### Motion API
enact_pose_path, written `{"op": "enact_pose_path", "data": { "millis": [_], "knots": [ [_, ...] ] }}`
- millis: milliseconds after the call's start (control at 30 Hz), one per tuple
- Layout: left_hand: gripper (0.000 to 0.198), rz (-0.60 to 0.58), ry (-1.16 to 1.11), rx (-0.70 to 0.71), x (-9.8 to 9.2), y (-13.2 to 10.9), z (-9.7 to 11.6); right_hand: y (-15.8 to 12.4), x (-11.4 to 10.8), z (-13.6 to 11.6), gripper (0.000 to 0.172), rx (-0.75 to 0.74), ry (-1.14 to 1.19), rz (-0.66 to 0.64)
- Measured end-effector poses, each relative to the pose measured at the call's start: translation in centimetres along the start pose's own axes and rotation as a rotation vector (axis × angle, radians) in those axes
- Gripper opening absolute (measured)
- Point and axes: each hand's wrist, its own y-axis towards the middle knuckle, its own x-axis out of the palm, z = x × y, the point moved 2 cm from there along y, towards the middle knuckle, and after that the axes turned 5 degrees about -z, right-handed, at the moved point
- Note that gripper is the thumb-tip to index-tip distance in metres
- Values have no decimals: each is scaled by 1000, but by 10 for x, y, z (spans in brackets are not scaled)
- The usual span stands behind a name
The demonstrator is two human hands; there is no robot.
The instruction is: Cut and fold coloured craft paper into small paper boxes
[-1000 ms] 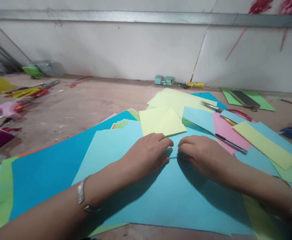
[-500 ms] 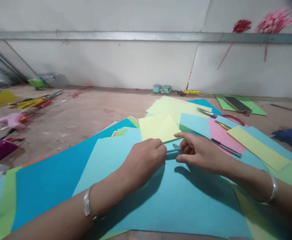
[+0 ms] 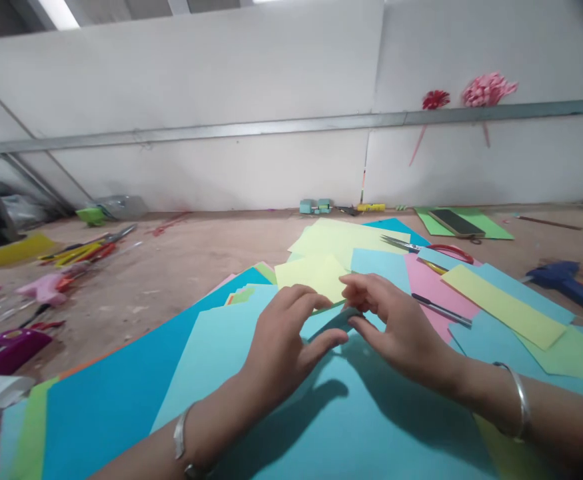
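A narrow strip of blue paper (image 3: 340, 321) is raised a little above a large light-blue sheet (image 3: 391, 413). My right hand (image 3: 396, 320) pinches the strip's right end between thumb and fingers. Beside its other end, my left hand (image 3: 288, 343) is open, thumb and fingers spread around the strip with a gap between them. Whether the left palm touches the strip is hidden. Just beyond the fingertips lies a small pale-yellow sheet (image 3: 306, 273). Both hands cast shadows on the light-blue sheet.
Scissors (image 3: 406, 245), a pen-like tool (image 3: 441, 310) and a yellow paper strip (image 3: 504, 305) lie on papers at right. Farther right are a blue glue gun (image 3: 568, 283) and a phone (image 3: 456, 223). Pliers (image 3: 86, 250) and a purple tool (image 3: 11, 350) are at left.
My left hand has gone from closed around the strip to open, its thumb and fingers apart. My right hand has closed on the strip's end. The view has tilted upward.
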Motion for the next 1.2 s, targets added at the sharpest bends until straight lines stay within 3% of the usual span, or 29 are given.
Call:
{"op": "enact_pose_path", "data": {
  "millis": [133,200,300,400,767,1200],
  "knots": [
    [9,-122,-256,-128,-1,2,0,-4,0,-14,41,-187,-88,38],
    [12,-96,-298,-179,-3,2,3,-3,-3,-17,34,-137,-76,82],
    [13,-23,-326,-206,-6,2,9,1,-7,-16,6,24,-48,60],
    [14,-9,-360,-218,-7,1,12,2,-8,-14,21,88,-40,2],
    [20,-121,-687,-417,-4,2,7,-3,-2,-16,20,-31,-82,-40],
    [14,-111,-779,-552,-7,3,5,-4,-5,-23,19,-98,-101,-63]
  ]
}}
